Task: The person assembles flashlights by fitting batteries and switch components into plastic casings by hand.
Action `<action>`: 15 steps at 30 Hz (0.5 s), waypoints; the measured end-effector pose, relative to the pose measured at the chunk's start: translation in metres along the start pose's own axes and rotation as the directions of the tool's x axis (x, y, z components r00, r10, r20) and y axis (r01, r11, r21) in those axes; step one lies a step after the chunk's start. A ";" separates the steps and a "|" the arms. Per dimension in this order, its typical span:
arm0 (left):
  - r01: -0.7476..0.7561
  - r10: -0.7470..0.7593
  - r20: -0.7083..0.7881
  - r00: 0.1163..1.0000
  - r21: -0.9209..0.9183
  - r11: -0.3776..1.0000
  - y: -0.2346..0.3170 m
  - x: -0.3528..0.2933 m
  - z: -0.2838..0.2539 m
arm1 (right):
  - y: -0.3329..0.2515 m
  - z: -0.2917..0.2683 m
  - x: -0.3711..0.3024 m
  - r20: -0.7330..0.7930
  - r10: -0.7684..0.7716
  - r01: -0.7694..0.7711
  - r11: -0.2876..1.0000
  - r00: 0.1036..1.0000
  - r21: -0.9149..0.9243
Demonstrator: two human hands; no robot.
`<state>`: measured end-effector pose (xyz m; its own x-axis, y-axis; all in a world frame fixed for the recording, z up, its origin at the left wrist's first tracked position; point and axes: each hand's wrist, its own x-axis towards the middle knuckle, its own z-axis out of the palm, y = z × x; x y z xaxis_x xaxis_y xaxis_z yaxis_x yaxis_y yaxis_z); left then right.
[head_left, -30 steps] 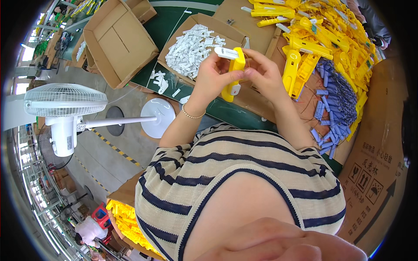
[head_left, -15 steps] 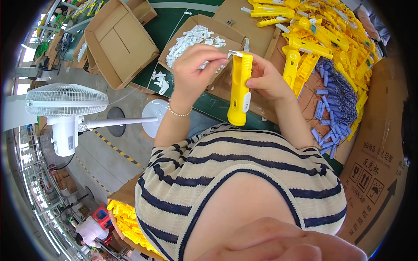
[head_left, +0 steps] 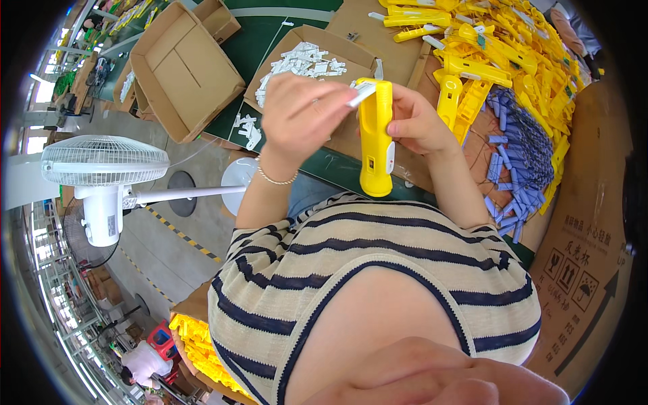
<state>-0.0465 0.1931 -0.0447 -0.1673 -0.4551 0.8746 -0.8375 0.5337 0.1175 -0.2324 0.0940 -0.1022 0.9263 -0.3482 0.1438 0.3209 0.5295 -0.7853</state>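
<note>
Upright in front of my chest is a yellow plastic flashlight housing [head_left: 375,152], with a white switch piece on its right side and a small dark opening near its lower end. My right hand [head_left: 420,123] is closed around its upper right side, thumb across the front. A flat white plastic part [head_left: 362,94] is pinched between the thumb and fingers of my left hand [head_left: 302,115]. This part slants against the housing's upper end; whether it is seated there I cannot tell.
Beyond my left hand sits a cardboard tray of white parts [head_left: 297,62]. Yellow housings [head_left: 513,50] are heaped at the far right, beside blue wired cylinders [head_left: 516,162]. A white fan [head_left: 104,165] stands left. A large carton [head_left: 584,236] is at my right.
My left hand has shifted slightly and turned, so the white part now lies tilted, showing its flat face. The housing has swung a little more upright.
</note>
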 end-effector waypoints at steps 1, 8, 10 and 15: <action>-0.061 0.062 0.010 0.998 -0.042 0.997 0.003 -0.002 0.003 | -0.001 0.001 0.000 0.004 -0.020 0.020 0.999 1.000 0.027; 0.672 -0.586 0.401 0.704 -0.643 0.368 0.009 -0.022 0.029 | 0.001 0.006 0.002 -0.003 -0.030 0.030 0.988 1.000 0.151; 0.730 -0.561 0.536 0.631 -0.655 0.195 0.006 -0.018 0.027 | 0.000 0.012 0.004 -0.027 -0.038 0.041 0.990 0.999 0.135; 0.755 -0.340 0.675 0.655 -0.599 0.265 -0.009 -0.016 0.026 | 0.001 0.013 0.000 0.053 0.029 -0.038 0.983 0.998 0.181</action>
<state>-0.0499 0.1776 -0.0721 -0.1764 -0.9604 0.2156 -0.0367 0.2253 0.9736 -0.2291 0.1043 -0.0951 0.9443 -0.2913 0.1530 0.3160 0.6734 -0.6683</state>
